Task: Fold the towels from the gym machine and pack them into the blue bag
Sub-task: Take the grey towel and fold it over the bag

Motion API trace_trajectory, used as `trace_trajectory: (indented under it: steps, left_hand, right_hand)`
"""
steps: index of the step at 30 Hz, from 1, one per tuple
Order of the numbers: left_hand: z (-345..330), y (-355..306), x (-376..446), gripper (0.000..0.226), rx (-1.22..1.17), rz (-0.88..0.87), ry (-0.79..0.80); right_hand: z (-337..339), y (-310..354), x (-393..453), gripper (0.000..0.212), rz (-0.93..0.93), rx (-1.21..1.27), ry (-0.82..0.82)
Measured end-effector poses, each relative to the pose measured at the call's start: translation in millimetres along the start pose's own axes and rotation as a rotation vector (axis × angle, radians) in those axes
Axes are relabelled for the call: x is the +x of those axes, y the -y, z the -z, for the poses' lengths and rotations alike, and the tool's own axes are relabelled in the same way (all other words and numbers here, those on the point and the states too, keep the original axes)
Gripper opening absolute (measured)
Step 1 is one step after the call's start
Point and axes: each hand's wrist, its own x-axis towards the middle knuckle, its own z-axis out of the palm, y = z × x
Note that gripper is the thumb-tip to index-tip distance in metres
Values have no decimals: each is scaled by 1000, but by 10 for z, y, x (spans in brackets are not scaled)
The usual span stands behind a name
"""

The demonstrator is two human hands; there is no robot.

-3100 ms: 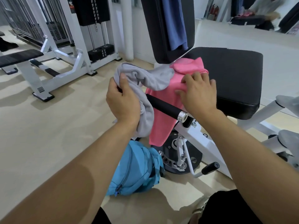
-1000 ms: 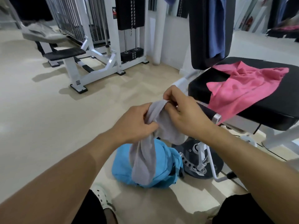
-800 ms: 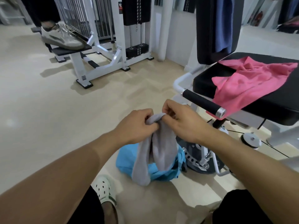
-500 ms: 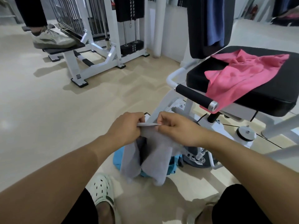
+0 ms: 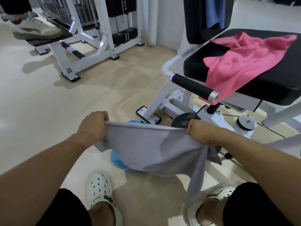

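Observation:
A grey towel [image 5: 146,149] hangs stretched between my two hands in front of my knees. My left hand [image 5: 92,126] grips its top left corner and my right hand [image 5: 198,131] pinches the top right corner; a long tail droops at the right. The blue bag [image 5: 118,162] lies on the floor behind the towel, mostly hidden by it. A pink towel [image 5: 241,62] lies crumpled on the black seat [image 5: 276,82] of the gym machine at the upper right, one end hanging over the front edge. A blue towel [image 5: 213,12] hangs on the backrest.
The machine's black handle bar [image 5: 193,87] juts out left of the seat, with its white frame and a weight disc [image 5: 185,119] below. A white bench machine [image 5: 73,46] stands at the back left with another person's shoe [image 5: 37,30] on it. My feet wear white clogs [image 5: 100,188].
My hands have moved apart and spread the grey towel wide; half a second ago they held it bunched close together. The view has tilted further down towards my feet.

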Motion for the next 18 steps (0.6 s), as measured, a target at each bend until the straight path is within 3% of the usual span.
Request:
trace_trajectory:
  steps: [3,8,13,18]
  left_hand:
    - [78,-152,-34,22,-165,77,175]
    - [155,-716,-295,8,-828,156,443]
    - [90,-1166,-494,13,-1068,108,413]
    - [51,-1264,-632,30,-1146,132,415]
  right_hand:
    - [31,-11,54,35,-59,36,12]
    - [-101,244,43,24,-2,605,14]
    - [-276,650,-130,13,57,1097,24]
    - [-285,679,-280,25,111,1153,137]
